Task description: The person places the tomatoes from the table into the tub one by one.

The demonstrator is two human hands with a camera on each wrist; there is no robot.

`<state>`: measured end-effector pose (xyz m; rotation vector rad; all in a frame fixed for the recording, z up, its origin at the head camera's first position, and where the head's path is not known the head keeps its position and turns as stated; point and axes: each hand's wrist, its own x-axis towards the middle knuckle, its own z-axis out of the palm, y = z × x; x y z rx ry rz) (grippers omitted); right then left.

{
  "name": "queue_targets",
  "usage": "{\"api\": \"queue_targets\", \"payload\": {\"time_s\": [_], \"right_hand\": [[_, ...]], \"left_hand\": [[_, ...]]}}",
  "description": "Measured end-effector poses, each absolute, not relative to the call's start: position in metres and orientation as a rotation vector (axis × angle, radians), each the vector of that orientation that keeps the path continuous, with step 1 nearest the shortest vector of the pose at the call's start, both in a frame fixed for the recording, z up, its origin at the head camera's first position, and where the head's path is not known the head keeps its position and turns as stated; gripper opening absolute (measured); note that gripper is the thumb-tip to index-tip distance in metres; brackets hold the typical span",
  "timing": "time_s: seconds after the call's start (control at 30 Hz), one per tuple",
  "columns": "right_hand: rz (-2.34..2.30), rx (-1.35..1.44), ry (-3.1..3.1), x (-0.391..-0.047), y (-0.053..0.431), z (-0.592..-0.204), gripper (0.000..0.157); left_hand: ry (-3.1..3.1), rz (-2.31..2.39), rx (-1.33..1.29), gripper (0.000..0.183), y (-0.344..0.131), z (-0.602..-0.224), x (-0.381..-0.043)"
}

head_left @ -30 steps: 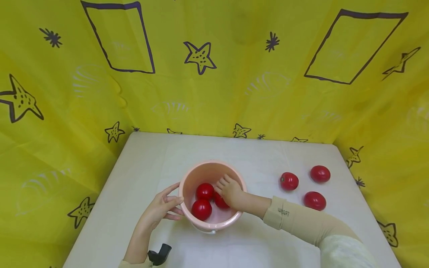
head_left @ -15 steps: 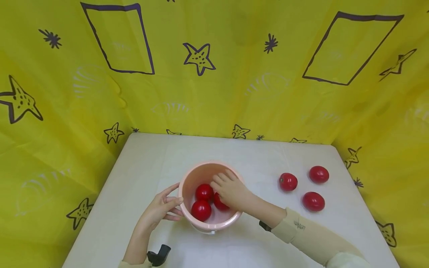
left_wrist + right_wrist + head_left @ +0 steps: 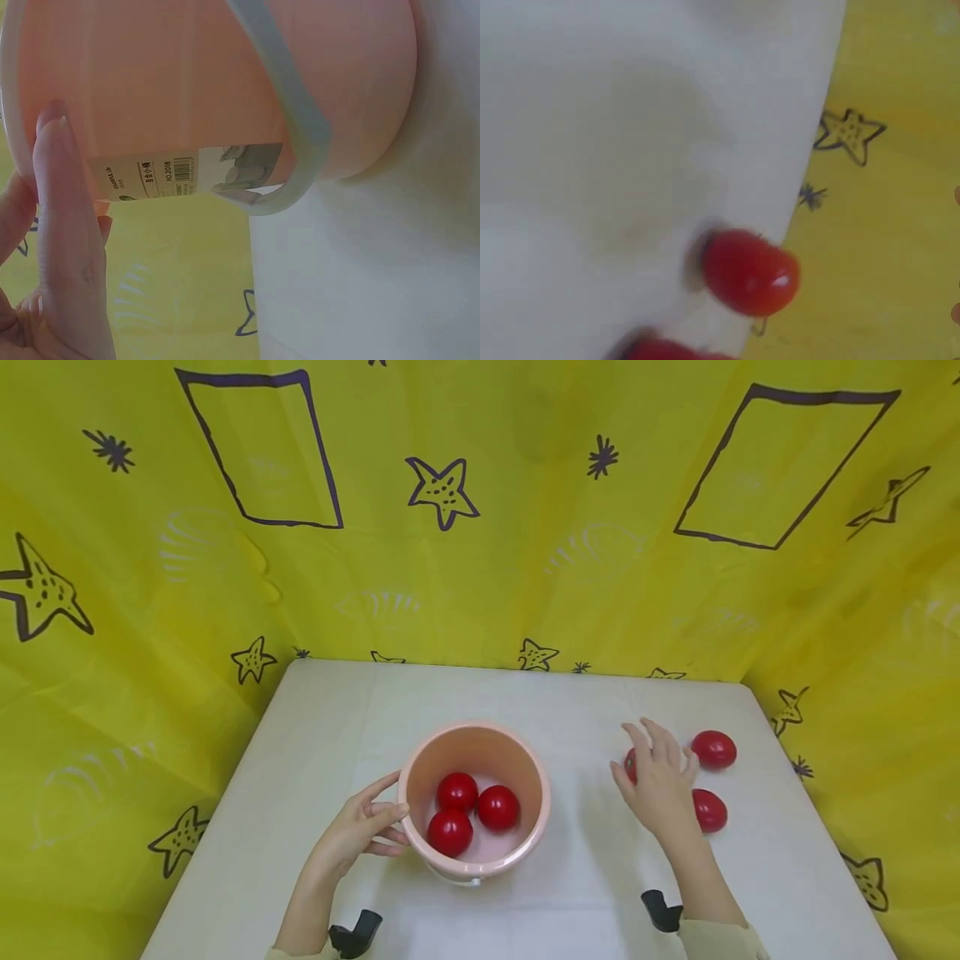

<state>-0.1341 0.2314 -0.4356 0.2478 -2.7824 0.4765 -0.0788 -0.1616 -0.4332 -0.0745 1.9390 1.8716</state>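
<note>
Tomato (image 3: 630, 766), beneath right grip (image 3: 662, 787) (mostly hidden), left grip (image 3: 362, 825) holding bucket (image 3: 480, 747)

The bucket (image 3: 497, 756) at lower centre looks like smooth, faintly shiny plastic; the red tomatoes (image 3: 450, 832) are glossy, the white tabletop (image 3: 337, 718) matt, the yellow curtain (image 3: 525, 560) creased cloth.

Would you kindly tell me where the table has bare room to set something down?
Free: the table beyond the left hand, and between the pink bucket and yellow curtain. Crowded: its right side, where three tomatoes lie by the right hand.
</note>
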Motion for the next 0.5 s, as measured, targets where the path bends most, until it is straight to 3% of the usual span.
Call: {"api": "queue_targets", "payload": {"time_s": [0.3,0.5], "right_hand": [[0.553,-0.287,-3.025,-0.115,0.304,-0.475,0.078],[0.637,-0.626,-3.172,-0.109,0.33,-0.491,0.098]], "left_hand": [[1.939,1.874,-0.086,0.064,-0.162,-0.432,-0.079],[1.948,1.867,-0.095,0.063,-0.161,-0.432,-0.079]]}}
